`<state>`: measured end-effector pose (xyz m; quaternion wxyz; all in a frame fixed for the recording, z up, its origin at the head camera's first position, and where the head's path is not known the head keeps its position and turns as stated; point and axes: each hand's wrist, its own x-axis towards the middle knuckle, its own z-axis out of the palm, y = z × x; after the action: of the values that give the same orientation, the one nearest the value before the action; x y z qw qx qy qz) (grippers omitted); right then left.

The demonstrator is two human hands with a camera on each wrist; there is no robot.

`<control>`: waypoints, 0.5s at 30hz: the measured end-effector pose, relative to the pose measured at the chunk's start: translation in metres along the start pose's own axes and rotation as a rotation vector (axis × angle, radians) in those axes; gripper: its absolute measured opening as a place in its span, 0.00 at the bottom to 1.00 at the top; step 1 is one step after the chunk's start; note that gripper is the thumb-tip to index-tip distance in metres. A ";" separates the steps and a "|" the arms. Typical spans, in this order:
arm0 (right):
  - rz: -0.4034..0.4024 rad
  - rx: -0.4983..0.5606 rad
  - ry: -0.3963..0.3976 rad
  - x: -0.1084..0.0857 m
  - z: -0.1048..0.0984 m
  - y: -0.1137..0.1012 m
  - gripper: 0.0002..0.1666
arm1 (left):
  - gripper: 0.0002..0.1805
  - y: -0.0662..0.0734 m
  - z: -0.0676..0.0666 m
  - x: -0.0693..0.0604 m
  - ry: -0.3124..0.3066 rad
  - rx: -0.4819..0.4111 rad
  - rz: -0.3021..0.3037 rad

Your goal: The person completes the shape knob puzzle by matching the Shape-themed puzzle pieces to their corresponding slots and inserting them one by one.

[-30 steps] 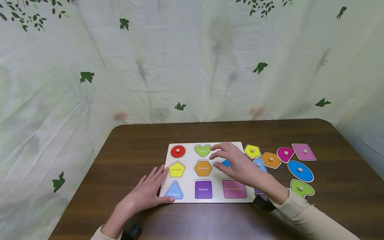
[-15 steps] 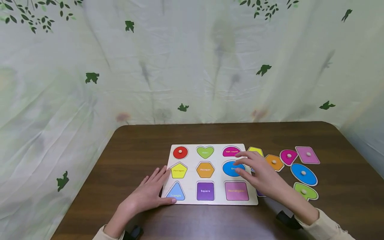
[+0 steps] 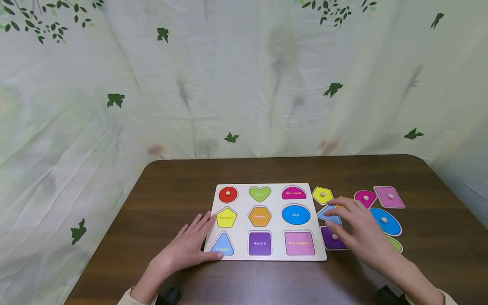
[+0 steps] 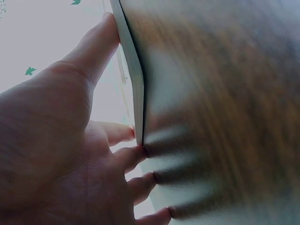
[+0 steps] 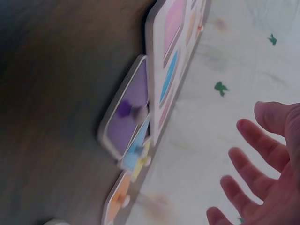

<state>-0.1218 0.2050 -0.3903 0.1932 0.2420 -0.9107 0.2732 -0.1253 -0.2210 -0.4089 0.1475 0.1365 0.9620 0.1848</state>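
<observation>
A white shape puzzle board (image 3: 242, 228) lies flat on the table, with a knobbed red circle piece (image 3: 223, 196) in its top left recess. My left hand (image 3: 187, 245) rests at the board's left side, fingers spread along the edge and thumb at the lower left corner. Over the loose knobbed pieces hovers my right hand (image 3: 364, 233), holding nothing, its fingers slightly bent and apart. Nearest to it are the purple square piece (image 3: 328, 242) and the blue triangle piece (image 3: 327, 215). It partly covers the orange hexagon piece (image 5: 117, 199) in the head view.
Beyond the right hand lie the yellow pentagon (image 3: 319, 195), magenta half round (image 3: 361, 196), pink rectangle (image 3: 386, 195), blue oval (image 3: 390, 225) and partly hidden green heart (image 3: 397, 245) pieces. A leaf-print cloth (image 3: 244, 84) hangs behind the brown table (image 3: 183, 178).
My right hand has moved rightward, from above the board's right part to above the loose pieces. The left hand has kept its place at the board.
</observation>
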 end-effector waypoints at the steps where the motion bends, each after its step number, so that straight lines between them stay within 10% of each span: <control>1: 0.005 -0.008 0.016 -0.002 -0.002 0.002 0.18 | 0.60 0.000 0.000 0.000 0.000 0.001 0.003; 15: 0.083 -0.104 0.107 -0.035 -0.024 0.029 0.21 | 0.61 -0.001 0.001 0.001 0.000 -0.007 0.000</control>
<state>-0.1042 0.2518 -0.3997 0.2423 0.1789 -0.9213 0.2458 -0.1265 -0.2212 -0.4107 0.1479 0.1360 0.9614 0.1880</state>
